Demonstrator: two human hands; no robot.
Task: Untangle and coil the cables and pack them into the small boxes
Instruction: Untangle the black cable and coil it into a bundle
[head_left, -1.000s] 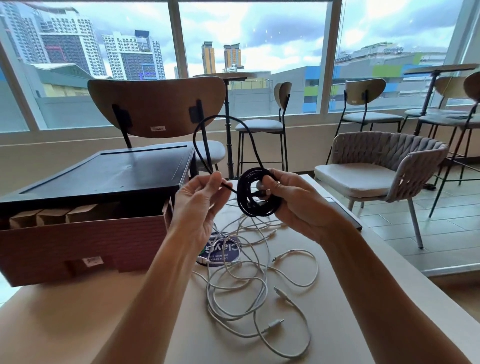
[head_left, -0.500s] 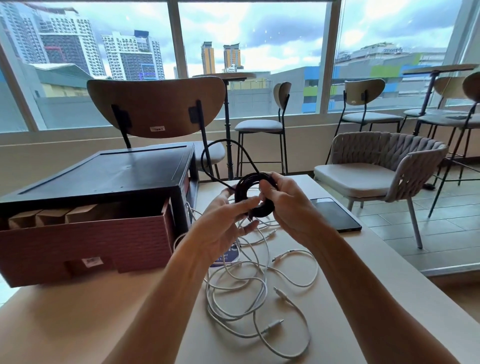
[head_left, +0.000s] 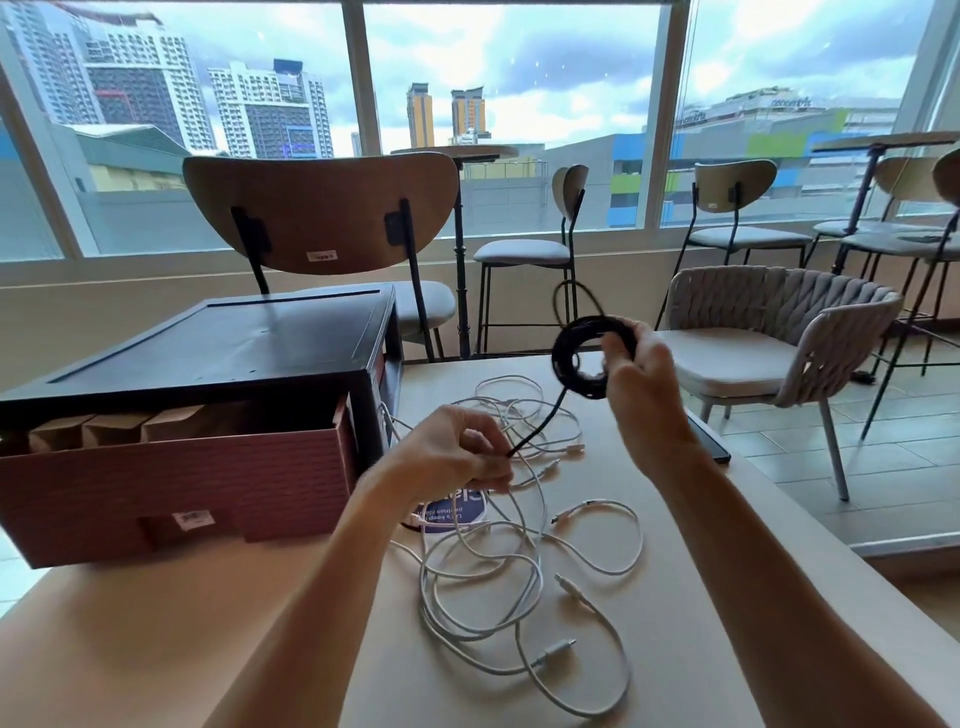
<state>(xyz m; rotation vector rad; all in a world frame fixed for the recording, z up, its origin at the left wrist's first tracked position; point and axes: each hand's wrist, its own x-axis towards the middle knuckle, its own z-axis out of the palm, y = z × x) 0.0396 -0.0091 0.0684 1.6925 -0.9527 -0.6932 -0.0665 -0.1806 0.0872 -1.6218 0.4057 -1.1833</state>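
Our right hand (head_left: 641, 387) grips the black cable (head_left: 567, 358), wound in a ring. Our left hand (head_left: 457, 452) pinches its loose tail lower down. It looks light, bendy and springy, so we should hold the ring tight. Its end hides inside our left hand. White cables (head_left: 493, 571) lie tangled under both hands.

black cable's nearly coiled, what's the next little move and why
Probably wind the loose tail onto the black coil: the right hand grips the coil, while the left hand pinches the tail's end, stretched straight and not yet wrapped.
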